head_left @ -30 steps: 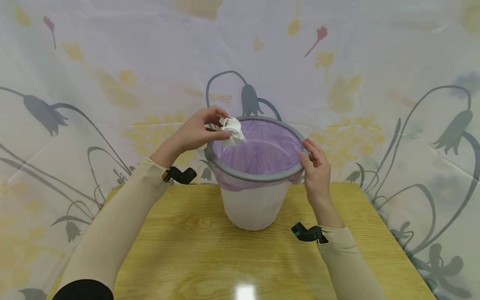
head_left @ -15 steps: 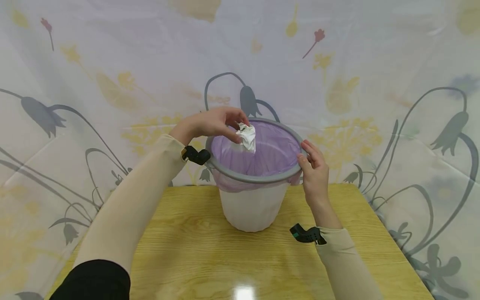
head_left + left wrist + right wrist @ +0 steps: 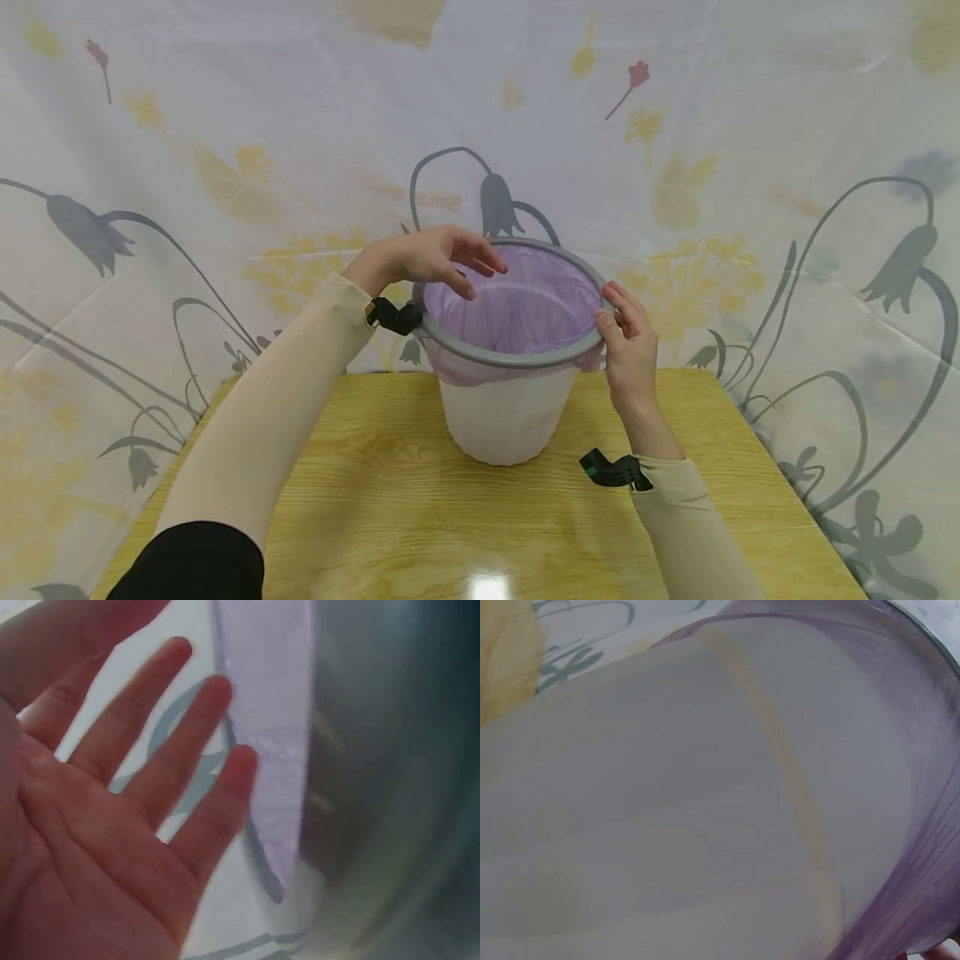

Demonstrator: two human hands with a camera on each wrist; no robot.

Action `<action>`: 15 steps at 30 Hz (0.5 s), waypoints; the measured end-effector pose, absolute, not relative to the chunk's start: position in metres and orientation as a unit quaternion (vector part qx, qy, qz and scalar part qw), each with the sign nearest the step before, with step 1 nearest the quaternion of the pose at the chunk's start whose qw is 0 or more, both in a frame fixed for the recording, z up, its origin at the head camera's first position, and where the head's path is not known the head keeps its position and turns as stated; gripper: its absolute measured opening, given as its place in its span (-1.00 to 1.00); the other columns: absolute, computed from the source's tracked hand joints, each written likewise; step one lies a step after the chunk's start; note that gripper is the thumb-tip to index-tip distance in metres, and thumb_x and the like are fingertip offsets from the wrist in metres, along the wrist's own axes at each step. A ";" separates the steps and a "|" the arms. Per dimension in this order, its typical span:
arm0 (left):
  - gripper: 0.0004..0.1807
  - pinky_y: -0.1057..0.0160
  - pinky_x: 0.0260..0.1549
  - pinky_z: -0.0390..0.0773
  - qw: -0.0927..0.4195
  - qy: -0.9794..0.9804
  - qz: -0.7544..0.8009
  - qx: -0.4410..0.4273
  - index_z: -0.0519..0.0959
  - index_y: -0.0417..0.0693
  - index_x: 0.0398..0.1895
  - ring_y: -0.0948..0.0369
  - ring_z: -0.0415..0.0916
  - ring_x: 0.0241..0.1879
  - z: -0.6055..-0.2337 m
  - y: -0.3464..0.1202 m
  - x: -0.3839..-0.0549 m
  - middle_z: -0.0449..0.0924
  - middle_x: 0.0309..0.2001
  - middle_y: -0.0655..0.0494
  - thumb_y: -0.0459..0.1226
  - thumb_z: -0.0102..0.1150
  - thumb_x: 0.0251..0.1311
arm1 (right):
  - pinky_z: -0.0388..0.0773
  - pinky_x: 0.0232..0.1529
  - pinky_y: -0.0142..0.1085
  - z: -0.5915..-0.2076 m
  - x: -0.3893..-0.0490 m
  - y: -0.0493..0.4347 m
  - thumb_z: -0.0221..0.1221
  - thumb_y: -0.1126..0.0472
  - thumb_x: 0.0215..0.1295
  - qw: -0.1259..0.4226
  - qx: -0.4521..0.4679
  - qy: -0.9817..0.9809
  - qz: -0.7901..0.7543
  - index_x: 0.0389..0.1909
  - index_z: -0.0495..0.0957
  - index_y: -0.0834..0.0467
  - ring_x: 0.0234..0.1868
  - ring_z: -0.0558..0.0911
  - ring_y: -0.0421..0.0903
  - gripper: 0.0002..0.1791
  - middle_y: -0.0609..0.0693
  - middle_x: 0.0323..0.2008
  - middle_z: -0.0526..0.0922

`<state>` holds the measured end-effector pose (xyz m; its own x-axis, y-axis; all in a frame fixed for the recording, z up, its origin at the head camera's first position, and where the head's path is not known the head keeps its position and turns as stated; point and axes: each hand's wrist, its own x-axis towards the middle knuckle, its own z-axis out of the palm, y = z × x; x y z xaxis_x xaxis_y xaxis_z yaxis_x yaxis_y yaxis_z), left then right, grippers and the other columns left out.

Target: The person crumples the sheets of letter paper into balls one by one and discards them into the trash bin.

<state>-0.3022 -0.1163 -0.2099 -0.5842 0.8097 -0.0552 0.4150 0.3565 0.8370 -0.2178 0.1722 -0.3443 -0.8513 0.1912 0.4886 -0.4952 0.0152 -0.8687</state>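
Note:
A white trash bin [image 3: 506,421] with a grey rim [image 3: 517,359] stands upright on the table, lined with a thin purple bag [image 3: 517,312] folded over its edge. My left hand [image 3: 431,257] hovers above the left side of the bin's mouth, fingers spread and holding nothing. In the left wrist view its bare palm [image 3: 105,825] faces the camera beside the liner [image 3: 270,697]. At the rim's right side my right hand [image 3: 632,354] grips with thumb and fingers. The bin's wall [image 3: 667,787] fills most of the right wrist view, where that hand is nearly hidden.
The bin rests towards the back of a wood-grain table [image 3: 420,517]. Close behind hangs a pale cloth [image 3: 337,150] printed with flowers, which also runs along both sides. A black camera [image 3: 393,317] sits on the left wrist and another camera [image 3: 615,468] on the right.
My left hand has moved right over the bin and let go of a crumpled white paper, which is now out of sight. The right hand has stayed on the rim.

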 end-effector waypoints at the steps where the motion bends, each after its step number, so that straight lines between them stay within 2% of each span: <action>1: -0.43 0.06 0.13 0.54 0.239 0.787 0.415 0.389 0.45 -0.34 0.24 -0.04 0.27 0.38 -0.211 -0.118 -0.302 0.42 0.33 -0.11 -0.58 0.29 0.10 | 0.21 0.30 -0.40 -0.344 -0.218 0.172 0.07 0.33 0.49 0.248 0.115 -0.667 0.693 0.32 0.40 0.38 0.41 0.25 -0.09 -0.56 0.12 0.41 0.32; 7: -0.42 0.02 0.23 0.43 0.224 0.796 0.402 0.393 0.47 -0.28 0.28 -0.04 0.33 0.35 -0.216 -0.129 -0.297 0.45 0.30 -0.13 -0.52 0.32 0.13 | 0.20 0.32 -0.39 -0.344 -0.217 0.173 0.07 0.35 0.48 0.251 0.114 -0.664 0.695 0.31 0.40 0.40 0.41 0.25 -0.10 -0.56 0.19 0.41 0.29; 11: -0.42 -0.06 0.34 0.28 0.209 0.801 0.396 0.399 0.48 -0.24 0.29 -0.02 0.35 0.33 -0.217 -0.138 -0.293 0.47 0.30 -0.11 -0.48 0.33 0.15 | 0.24 0.29 -0.41 -0.343 -0.217 0.174 0.08 0.35 0.47 0.251 0.112 -0.660 0.699 0.31 0.40 0.41 0.39 0.26 -0.07 -0.55 0.16 0.41 0.30; 15: -0.43 -0.14 0.36 0.21 0.191 0.801 0.394 0.408 0.49 -0.23 0.28 0.01 0.37 0.32 -0.217 -0.148 -0.285 0.50 0.28 -0.08 -0.45 0.33 0.16 | 0.27 0.26 -0.42 -0.343 -0.217 0.175 0.09 0.33 0.47 0.247 0.114 -0.654 0.706 0.32 0.39 0.40 0.38 0.27 -0.05 -0.54 0.14 0.42 0.30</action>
